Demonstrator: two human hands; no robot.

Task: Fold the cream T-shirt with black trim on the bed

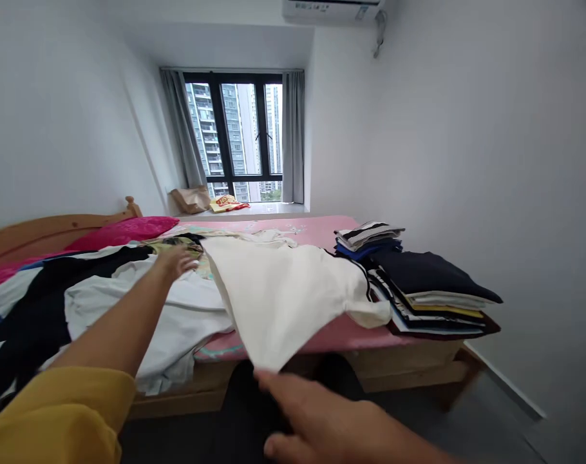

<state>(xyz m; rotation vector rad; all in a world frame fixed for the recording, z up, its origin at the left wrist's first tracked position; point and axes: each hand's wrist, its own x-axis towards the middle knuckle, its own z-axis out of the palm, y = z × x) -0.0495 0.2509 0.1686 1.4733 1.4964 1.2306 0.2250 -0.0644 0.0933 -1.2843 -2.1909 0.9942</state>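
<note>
Grasping the near corner of a cream T-shirt (283, 277) with the right hand (322, 412). Spread ahead of that hand across a pink floral bedsheet (360, 339), reaching just beside a stack of folded clothes (433, 303) to the hand's right. Holding the left hand (174, 261) out near the far corner, beyond a white garment (152, 335); too blurred to tell whether gripping anything.

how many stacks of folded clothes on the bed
2: a larger stack at the bed's near right corner, and a smaller stack just behind it, towards the window. More might be hidden behind the white top.
</note>
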